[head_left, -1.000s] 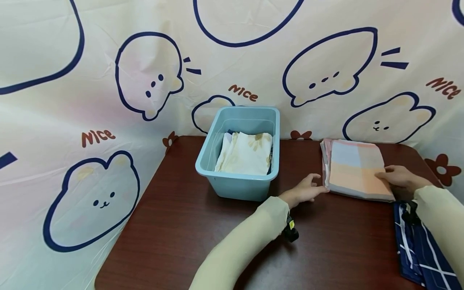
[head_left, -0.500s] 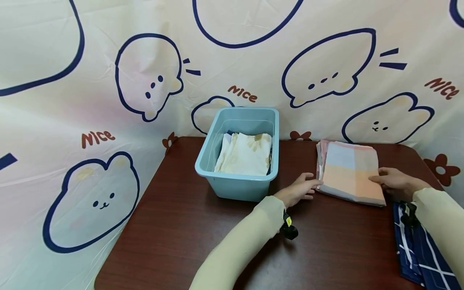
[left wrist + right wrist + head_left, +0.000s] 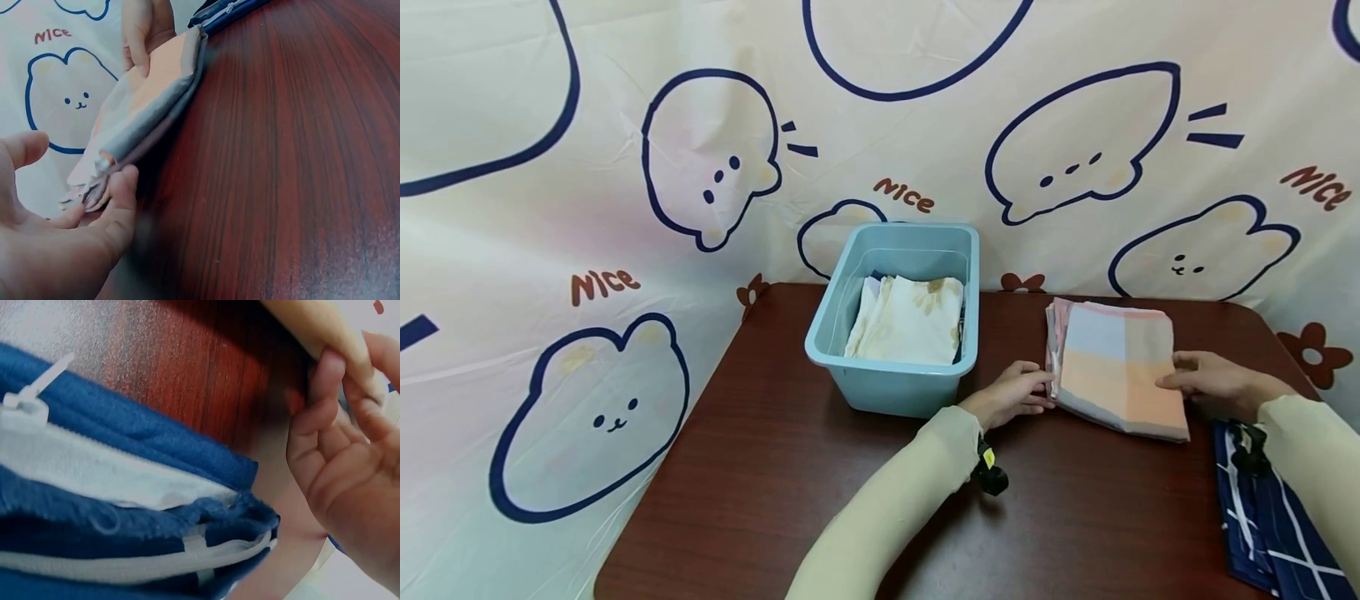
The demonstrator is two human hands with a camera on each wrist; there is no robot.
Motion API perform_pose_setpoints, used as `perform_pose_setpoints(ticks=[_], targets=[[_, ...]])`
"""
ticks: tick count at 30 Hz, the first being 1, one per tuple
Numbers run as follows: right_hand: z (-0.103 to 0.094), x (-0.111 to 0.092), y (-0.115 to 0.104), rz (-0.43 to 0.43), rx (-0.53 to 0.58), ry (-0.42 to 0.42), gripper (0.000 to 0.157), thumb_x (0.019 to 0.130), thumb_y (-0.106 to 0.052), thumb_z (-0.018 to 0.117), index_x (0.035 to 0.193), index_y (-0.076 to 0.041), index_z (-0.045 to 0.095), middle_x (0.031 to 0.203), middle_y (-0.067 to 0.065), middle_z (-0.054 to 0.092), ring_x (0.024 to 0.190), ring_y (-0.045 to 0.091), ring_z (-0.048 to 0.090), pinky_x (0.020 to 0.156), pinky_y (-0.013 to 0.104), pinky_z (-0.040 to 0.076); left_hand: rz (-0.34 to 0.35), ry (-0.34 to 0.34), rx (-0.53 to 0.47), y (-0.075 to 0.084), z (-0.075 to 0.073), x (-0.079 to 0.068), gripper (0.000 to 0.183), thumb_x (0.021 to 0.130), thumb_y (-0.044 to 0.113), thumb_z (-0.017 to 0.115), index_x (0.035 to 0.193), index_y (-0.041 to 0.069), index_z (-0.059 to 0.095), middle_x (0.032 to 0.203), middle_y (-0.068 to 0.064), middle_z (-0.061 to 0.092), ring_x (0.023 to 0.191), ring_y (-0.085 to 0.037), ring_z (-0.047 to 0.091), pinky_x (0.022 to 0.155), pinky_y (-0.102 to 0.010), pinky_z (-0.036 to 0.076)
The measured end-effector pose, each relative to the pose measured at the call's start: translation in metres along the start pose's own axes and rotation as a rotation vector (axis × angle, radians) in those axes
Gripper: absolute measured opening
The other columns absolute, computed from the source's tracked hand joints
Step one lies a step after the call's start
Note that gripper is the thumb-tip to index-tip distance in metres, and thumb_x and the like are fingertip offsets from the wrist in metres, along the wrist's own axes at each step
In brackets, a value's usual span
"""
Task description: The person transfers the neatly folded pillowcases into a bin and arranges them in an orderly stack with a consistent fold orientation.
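Note:
A folded checked cloth (image 3: 1120, 362) in peach, pale blue and grey lies on the table's right side. At its right edge my right hand (image 3: 1221, 382) pinches it, thumb on top and fingers underneath; the right wrist view shows those curled fingers (image 3: 325, 394). My left hand (image 3: 1011, 393) touches the cloth's left edge. Seen from the left wrist, its fingertips (image 3: 125, 181) rest against the layered folds (image 3: 94, 190), while the thumb stands apart from the fabric. Close to my right forearm lies a navy zippered fabric item (image 3: 125, 487) with white lines, partly hidden by the sleeve.
Left of the cloth stands a light blue plastic basin (image 3: 891, 390) holding folded cloths (image 3: 917, 321), the top one white with tan marks. The dark red-brown table (image 3: 760, 483) meets a printed curtain (image 3: 700, 167) at its back and left edges.
The checked cloth has slid left and slightly toward me, with my right hand gripping it. My left hand has drawn back a little to the left along with its edge.

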State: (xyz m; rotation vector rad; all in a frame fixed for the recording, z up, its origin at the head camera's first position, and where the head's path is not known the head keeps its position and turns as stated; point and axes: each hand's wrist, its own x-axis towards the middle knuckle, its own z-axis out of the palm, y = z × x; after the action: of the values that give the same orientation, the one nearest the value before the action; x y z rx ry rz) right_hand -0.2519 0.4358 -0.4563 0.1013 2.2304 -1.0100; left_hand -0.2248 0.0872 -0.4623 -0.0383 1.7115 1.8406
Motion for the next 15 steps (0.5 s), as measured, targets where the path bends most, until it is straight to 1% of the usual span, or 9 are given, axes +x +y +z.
perform_pose_setpoints(ticks=[2,3,4,6,7,9,11,13,15], targets=[[0.001,-0.001,-0.002,-0.002,-0.019,-0.015,0.099,0.1,-0.045,0.059,0.155,0.013,-0.001,0.118,0.026,0.048,0.107,0.031,0.051,0.099,0.05,0.049,-0.001,0.006,0.014,0.0,-0.002,0.0,0.05,0.1,0.028,0.064,0.141,0.009,0.043,0.107,-0.009,0.066,0.109,-0.037,0.07,0.064,-0.023,0.05],[0.002,-0.001,-0.002,-0.004,-0.01,-0.024,0.094,0.1,-0.046,0.058,0.154,0.012,0.007,0.115,0.023,0.052,0.105,0.03,0.052,0.097,0.048,0.051,-0.002,0.009,0.022,0.0,-0.002,0.0,0.053,0.1,0.029,0.064,0.143,0.009,0.041,0.106,-0.009,0.068,0.109,-0.037,0.07,0.062,-0.022,0.048],[0.003,0.0,-0.004,-0.004,0.003,-0.028,0.087,0.101,-0.047,0.057,0.152,0.01,0.015,0.107,0.017,0.055,0.099,0.026,0.054,0.091,0.042,0.051,-0.003,0.015,0.033,0.0,-0.003,0.0,0.056,0.099,0.029,0.064,0.145,0.008,0.04,0.105,-0.008,0.069,0.109,-0.037,0.07,0.061,-0.022,0.047],[0.006,0.003,-0.005,0.002,0.038,-0.037,0.076,0.101,-0.049,0.054,0.147,0.005,0.026,0.093,0.002,0.056,0.089,0.019,0.054,0.08,0.033,0.046,-0.01,0.036,0.055,-0.001,-0.004,0.0,0.061,0.099,0.031,0.064,0.148,0.008,0.037,0.103,-0.008,0.071,0.105,-0.036,0.072,0.06,-0.023,0.046],[0.008,0.004,-0.006,0.0,0.05,-0.041,0.074,0.102,-0.05,0.053,0.146,0.005,0.029,0.094,0.0,0.057,0.089,0.017,0.055,0.079,0.032,0.046,-0.015,0.046,0.069,-0.001,-0.005,-0.001,0.063,0.099,0.032,0.064,0.15,0.008,0.036,0.102,-0.008,0.071,0.102,-0.035,0.073,0.059,-0.023,0.046],[0.01,0.005,-0.007,-0.004,0.058,-0.049,0.078,0.103,-0.052,0.049,0.149,0.007,0.026,0.097,-0.003,0.061,0.09,0.015,0.056,0.079,0.031,0.047,-0.028,0.066,0.094,-0.002,-0.005,-0.001,0.064,0.098,0.033,0.064,0.15,0.008,0.037,0.099,-0.008,0.072,0.09,-0.03,0.074,0.059,-0.024,0.045],[0.011,0.006,-0.008,-0.012,0.051,-0.056,0.083,0.104,-0.053,0.046,0.152,0.009,0.019,0.104,-0.003,0.064,0.094,0.016,0.058,0.081,0.031,0.049,-0.037,0.07,0.109,-0.004,-0.006,0.0,0.058,0.098,0.033,0.064,0.146,0.008,0.043,0.094,-0.007,0.07,0.076,-0.022,0.072,0.059,-0.024,0.045],[0.013,0.007,-0.007,-0.025,0.038,-0.065,0.085,0.105,-0.052,0.044,0.153,0.011,0.015,0.108,-0.002,0.067,0.096,0.016,0.06,0.081,0.032,0.05,-0.04,0.063,0.124,-0.005,-0.006,0.0,0.044,0.098,0.032,0.063,0.135,0.009,0.054,0.087,-0.005,0.068,0.067,-0.015,0.066,0.058,-0.023,0.046],[0.015,0.008,-0.007,-0.034,0.031,-0.075,0.084,0.105,-0.05,0.043,0.154,0.012,0.014,0.109,-0.002,0.068,0.096,0.016,0.062,0.082,0.032,0.051,-0.044,0.055,0.131,-0.006,-0.006,0.0,0.027,0.099,0.031,0.063,0.118,0.011,0.063,0.081,-0.003,0.065,0.062,-0.012,0.062,0.057,-0.023,0.046]])
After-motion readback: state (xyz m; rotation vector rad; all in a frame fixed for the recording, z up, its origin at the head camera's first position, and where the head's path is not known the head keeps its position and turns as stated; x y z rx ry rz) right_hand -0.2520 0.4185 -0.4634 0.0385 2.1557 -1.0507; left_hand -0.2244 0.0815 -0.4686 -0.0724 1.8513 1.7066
